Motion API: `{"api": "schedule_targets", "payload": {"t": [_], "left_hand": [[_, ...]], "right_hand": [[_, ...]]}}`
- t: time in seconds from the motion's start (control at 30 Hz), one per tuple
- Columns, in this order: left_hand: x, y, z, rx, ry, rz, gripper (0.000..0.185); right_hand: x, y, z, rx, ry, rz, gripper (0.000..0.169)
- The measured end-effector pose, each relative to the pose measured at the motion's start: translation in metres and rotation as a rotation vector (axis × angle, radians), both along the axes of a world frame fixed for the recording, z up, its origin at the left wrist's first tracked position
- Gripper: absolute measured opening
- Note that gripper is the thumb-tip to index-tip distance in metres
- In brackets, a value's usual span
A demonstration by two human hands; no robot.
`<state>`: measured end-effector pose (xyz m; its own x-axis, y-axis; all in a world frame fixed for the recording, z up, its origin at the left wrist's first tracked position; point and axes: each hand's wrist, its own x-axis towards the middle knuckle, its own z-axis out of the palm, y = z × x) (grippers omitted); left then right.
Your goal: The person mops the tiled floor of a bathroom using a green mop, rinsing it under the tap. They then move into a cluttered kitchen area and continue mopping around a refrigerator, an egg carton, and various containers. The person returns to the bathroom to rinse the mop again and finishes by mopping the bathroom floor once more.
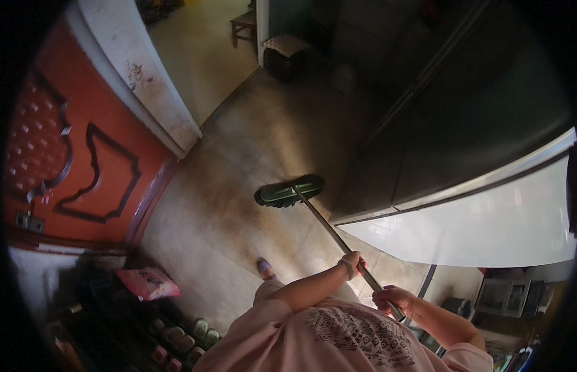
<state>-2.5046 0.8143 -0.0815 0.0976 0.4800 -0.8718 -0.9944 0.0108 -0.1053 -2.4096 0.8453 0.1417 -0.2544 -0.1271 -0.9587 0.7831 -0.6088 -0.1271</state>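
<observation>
A dust mop with a green head [288, 191] and dark fringe lies flat on the tiled floor [209, 223]. Its metal pole [328, 227] slants from the head down toward my body. My left hand [355, 264], with a bracelet at the wrist, grips the pole partway along. Closer to the pole's end, my right hand [393, 300] is wrapped around it. The tip of the pole [400, 318] sticks out just past my right hand, near my printed shirt [358, 335]. One foot in a purple shoe [265, 269] shows on the floor.
An orange-red door [116, 176] stands at left beside a stained white door frame [144, 69]. A pink bag [149, 283] and several slippers [184, 339] lie lower left. Large dark panels [456, 125] and a white surface [474, 223] border the right. A covered dark pot [283, 63] and stool [244, 23] stand ahead.
</observation>
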Motion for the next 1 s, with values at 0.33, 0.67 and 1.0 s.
{"api": "schedule_targets", "payload": {"t": [0.33, 0.67, 1.0], "left_hand": [[-0.275, 0.033, -0.048, 0.089, 0.393, -0.449, 0.017], [-0.499, 0.178, -0.034, 0.048, 0.523, -0.407, 0.01], [-0.625, 0.345, -0.046, 0.169, 0.14, -0.147, 0.016]], "right_hand": [[-0.232, 0.004, -0.091, -0.315, 0.242, -0.47, 0.027], [-0.455, 0.142, -0.09, -0.117, 0.194, -0.453, 0.016], [-0.572, 0.323, -0.082, -0.059, 0.213, -0.357, 0.013]]}}
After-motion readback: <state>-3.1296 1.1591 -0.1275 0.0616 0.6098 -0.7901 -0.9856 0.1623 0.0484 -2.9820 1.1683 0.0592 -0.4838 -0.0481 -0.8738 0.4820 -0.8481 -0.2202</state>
